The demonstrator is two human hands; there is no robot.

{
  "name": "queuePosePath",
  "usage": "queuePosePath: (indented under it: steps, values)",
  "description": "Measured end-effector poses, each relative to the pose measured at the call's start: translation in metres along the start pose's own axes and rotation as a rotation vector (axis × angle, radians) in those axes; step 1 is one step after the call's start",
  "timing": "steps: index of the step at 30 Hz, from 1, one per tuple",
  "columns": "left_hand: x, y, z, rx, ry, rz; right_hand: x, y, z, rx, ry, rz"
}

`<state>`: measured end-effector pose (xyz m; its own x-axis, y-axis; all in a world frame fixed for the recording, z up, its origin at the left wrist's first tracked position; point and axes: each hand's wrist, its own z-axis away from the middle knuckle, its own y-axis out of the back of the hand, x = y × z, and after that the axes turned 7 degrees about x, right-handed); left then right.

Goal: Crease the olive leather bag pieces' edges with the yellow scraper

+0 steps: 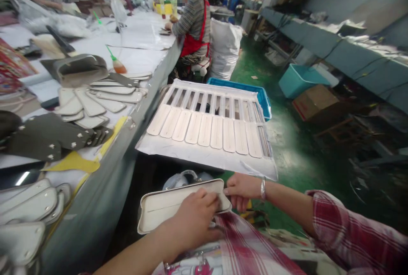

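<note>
A cream, oblong panel (165,207) with a folded-up rim rests on my lap at the bottom centre. My left hand (194,219) lies over its right half, fingers curled and pressing down on it. At the panel's right end my right hand (240,190), wearing a silver bracelet, pinches the edge. Just beyond the hands, a white board (207,156) carries a row of several cream strips (204,128) lying side by side.
The long worktable (95,207) on the left holds stacked cream pieces (92,105), dark studded pieces (47,139), yellow scraps and a glue bottle (117,64). A seated person in a red apron (194,20) works farther along. Blue bins (299,79), a white sack and a cardboard box stand on the green floor.
</note>
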<state>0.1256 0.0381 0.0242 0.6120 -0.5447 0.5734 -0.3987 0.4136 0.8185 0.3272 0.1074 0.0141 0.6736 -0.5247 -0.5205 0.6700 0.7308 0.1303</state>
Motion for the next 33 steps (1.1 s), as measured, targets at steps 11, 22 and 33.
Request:
queuePosePath:
  steps: [11,22,33]
  values:
    - [-0.091,0.026,0.153,0.764,0.885,0.844,0.004,-0.006,-0.007,0.061,0.051,0.233]
    - [-0.117,0.022,0.131,0.368,0.712,0.747,0.007,-0.005,-0.006,0.124,0.149,0.168]
    - [-0.042,0.048,0.009,0.054,0.088,0.196,0.002,-0.007,0.009,0.544,0.832,0.649]
